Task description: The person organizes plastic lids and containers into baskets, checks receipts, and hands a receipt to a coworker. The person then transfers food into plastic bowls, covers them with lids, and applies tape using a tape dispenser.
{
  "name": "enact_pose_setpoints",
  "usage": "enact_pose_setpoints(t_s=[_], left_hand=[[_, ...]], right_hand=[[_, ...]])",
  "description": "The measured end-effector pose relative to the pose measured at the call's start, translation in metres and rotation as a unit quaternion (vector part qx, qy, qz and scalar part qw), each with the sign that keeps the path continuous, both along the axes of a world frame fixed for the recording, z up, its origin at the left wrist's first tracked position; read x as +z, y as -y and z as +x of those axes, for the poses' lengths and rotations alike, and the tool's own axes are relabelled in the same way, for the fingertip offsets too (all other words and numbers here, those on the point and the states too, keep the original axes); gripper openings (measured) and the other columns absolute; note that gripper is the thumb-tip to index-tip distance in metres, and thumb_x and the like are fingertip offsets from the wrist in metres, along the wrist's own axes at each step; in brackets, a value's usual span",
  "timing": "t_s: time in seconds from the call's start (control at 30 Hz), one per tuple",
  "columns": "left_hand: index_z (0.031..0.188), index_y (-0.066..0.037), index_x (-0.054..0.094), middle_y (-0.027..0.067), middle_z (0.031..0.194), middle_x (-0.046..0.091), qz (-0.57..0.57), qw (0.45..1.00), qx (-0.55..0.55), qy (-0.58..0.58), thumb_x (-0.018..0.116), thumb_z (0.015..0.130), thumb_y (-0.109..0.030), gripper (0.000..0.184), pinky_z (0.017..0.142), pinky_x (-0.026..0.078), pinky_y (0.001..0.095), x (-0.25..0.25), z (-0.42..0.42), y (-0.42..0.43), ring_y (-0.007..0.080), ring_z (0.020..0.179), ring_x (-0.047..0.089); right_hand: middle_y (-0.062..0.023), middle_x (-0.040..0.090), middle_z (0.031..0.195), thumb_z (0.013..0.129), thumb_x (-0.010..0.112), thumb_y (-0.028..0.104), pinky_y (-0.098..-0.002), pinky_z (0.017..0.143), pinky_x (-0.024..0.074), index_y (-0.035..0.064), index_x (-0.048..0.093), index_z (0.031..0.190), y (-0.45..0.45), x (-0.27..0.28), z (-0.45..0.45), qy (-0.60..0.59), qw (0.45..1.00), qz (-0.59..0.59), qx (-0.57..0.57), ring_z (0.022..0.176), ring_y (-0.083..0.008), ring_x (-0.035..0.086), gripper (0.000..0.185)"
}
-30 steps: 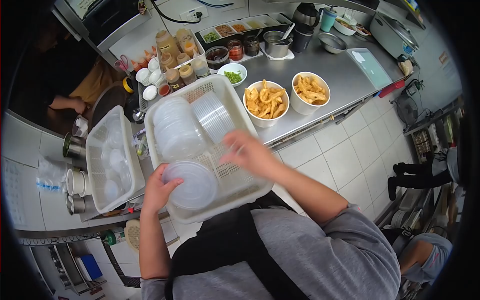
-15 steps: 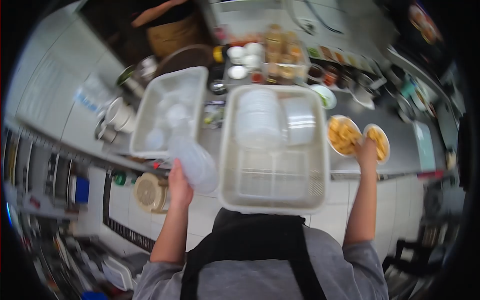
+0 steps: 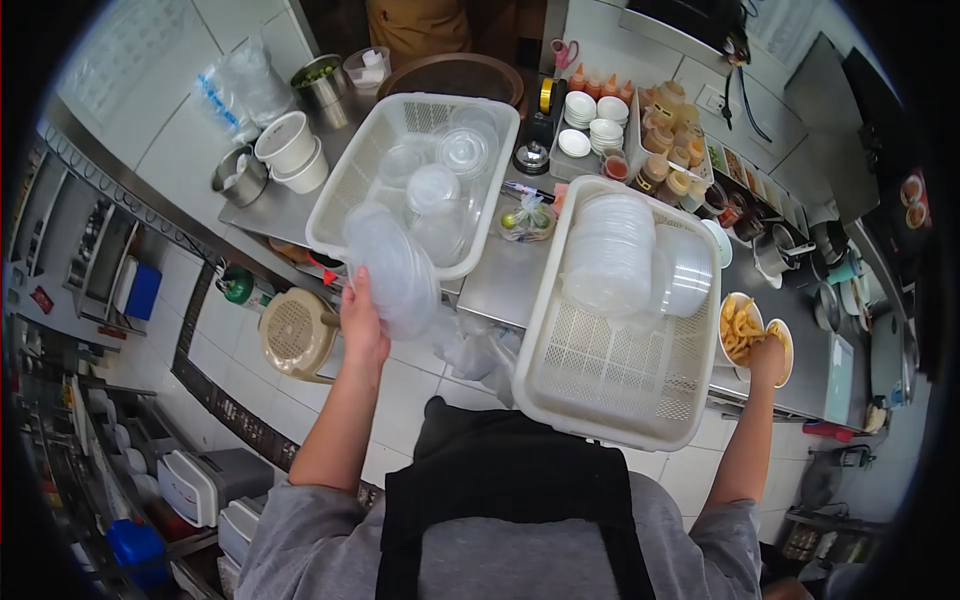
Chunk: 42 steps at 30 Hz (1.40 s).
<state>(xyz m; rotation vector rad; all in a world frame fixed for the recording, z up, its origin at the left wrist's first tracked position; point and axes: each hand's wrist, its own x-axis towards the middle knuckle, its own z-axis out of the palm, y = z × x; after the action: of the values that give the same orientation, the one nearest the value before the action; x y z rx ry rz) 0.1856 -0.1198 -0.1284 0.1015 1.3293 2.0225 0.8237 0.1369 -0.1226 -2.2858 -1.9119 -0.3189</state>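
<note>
In my left hand [image 3: 364, 325] is a stack of clear round plastic lids [image 3: 390, 270], tilted over the front edge of the left basket. My right hand [image 3: 768, 360] reaches to two white bowls of golden fries at the right of the counter. It covers part of the right bowl [image 3: 786, 372], and its fingertips are hidden. Just left of it stands the other bowl, filled with curly-looking fries [image 3: 740, 332]. Between my hands, the right plastic basket [image 3: 620, 395] holds stacked clear lids [image 3: 610, 250] and clear tubs [image 3: 685, 275]. Loose clear containers [image 3: 432, 190] lie in the left basket [image 3: 335, 215].
White lidded tubs [image 3: 290, 150] and a metal pot [image 3: 240, 175] stand at the left. Sauce bottles [image 3: 665, 140], small white dishes [image 3: 605, 130] and a tape dispenser [image 3: 542, 115] sit behind the baskets. A beige stool [image 3: 297, 325] is below the counter. Another person's brown apron [image 3: 420, 25] shows beyond.
The whole view has shifted and turned, with the counter items now further right. My left hand still holds the lids; my right hand stays at the fries, now over the right bowl.
</note>
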Motion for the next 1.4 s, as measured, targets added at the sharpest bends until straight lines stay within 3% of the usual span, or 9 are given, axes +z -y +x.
enact_pose_setpoints(t_s=[0.23,0.27,0.43,0.63,0.8,0.97,1.07,1.23,1.4], left_hand=[[0.127,-0.005,0.049,0.0082,0.123,0.060,0.025,0.996,0.076,0.025,0.056,0.099,-0.036,0.042,0.099,0.044,0.0349,-0.016,-0.083,0.050,0.0187,0.112,0.057],[0.128,-0.006,0.049,0.0079,0.123,0.060,0.017,0.995,0.088,0.030,0.056,0.098,-0.036,0.043,0.099,0.044,0.0351,-0.015,-0.093,0.062,0.0186,0.111,0.057],[0.128,-0.006,0.049,0.0080,0.123,0.060,0.032,0.992,0.108,0.049,0.056,0.098,-0.038,0.045,0.101,0.044,0.0379,-0.015,-0.151,0.118,0.0200,0.113,0.057],[0.137,-0.005,0.043,0.0096,0.131,0.055,0.011,0.996,0.079,0.036,0.050,0.100,-0.043,0.053,0.105,0.042,0.0418,-0.008,-0.211,0.156,0.0228,0.120,0.054],[0.139,0.001,0.040,0.0130,0.136,0.053,0.002,0.997,0.067,0.023,0.049,0.100,-0.041,0.058,0.108,0.039,0.0423,0.004,-0.258,0.122,0.0242,0.124,0.052],[0.144,0.003,0.032,0.0150,0.146,0.043,0.083,0.995,0.034,0.047,0.041,0.101,-0.049,0.068,0.114,0.032,0.0432,0.004,-0.334,0.018,0.0279,0.133,0.043],[0.146,0.001,0.030,0.0135,0.149,0.040,0.118,0.990,0.027,0.074,0.037,0.099,-0.055,0.074,0.114,0.031,0.0439,-0.035,-0.378,-0.043,0.0288,0.135,0.041],[0.148,-0.002,0.028,0.0123,0.150,0.038,0.150,0.983,0.050,0.090,0.034,0.098,-0.058,0.076,0.115,0.030,0.0438,-0.031,-0.394,-0.086,0.0284,0.137,0.039],[0.150,-0.005,0.025,0.0111,0.152,0.035,0.132,0.983,-0.018,0.129,0.032,0.097,-0.061,0.077,0.115,0.028,0.0450,-0.030,-0.430,-0.113,0.0277,0.139,0.036]], right_hand=[[-0.0240,0.068,0.090,0.082,0.055,0.019,-0.0518,0.076,0.0518,0.0008,0.068,0.088,0.027,0.043,0.024,0.073,0.997,0.038,0.012,0.088,-0.0428,0.065,0.023],[-0.0199,0.067,0.105,0.084,0.052,0.014,-0.0467,0.084,0.0512,0.0043,0.067,0.103,0.030,0.057,0.021,0.051,0.997,0.007,-0.063,0.099,-0.0376,0.064,0.026],[-0.0207,0.067,0.109,0.091,0.046,0.019,-0.0471,0.084,0.0501,0.0050,0.065,0.118,0.068,0.137,0.020,0.068,0.992,0.082,-0.064,0.099,-0.0412,0.063,0.036],[-0.0214,0.066,0.111,0.088,0.051,0.004,-0.0434,0.087,0.0492,0.0011,0.065,0.115,0.107,0.246,-0.072,0.129,0.975,0.151,0.101,0.104,-0.0375,0.063,0.031],[-0.0168,0.065,0.097,0.083,0.046,-0.008,-0.0329,0.080,0.0478,-0.0055,0.062,0.108,0.126,0.287,-0.269,-0.046,0.969,0.055,0.238,0.089,-0.0265,0.062,0.029],[-0.0127,0.062,0.090,0.074,0.044,-0.015,-0.0252,0.071,0.0436,-0.0062,0.060,0.098,0.108,0.266,-0.452,-0.200,0.889,-0.069,0.406,0.081,-0.0188,0.058,0.029],[-0.0133,0.063,0.086,0.072,0.046,-0.016,-0.0260,0.068,0.0457,-0.0062,0.062,0.094,0.097,0.249,-0.554,-0.200,0.826,-0.071,0.523,0.075,-0.0214,0.060,0.029],[-0.0134,0.066,0.092,0.069,0.055,-0.012,-0.0342,0.068,0.0533,0.0002,0.066,0.096,0.059,0.230,-0.678,-0.171,0.753,-0.085,0.630,0.076,-0.0316,0.066,0.031],[-0.0079,0.066,0.097,0.072,0.063,-0.004,-0.0369,0.066,0.0541,0.0068,0.066,0.101,0.048,0.217,-0.772,-0.137,0.730,-0.076,0.665,0.077,-0.0290,0.067,0.031]])
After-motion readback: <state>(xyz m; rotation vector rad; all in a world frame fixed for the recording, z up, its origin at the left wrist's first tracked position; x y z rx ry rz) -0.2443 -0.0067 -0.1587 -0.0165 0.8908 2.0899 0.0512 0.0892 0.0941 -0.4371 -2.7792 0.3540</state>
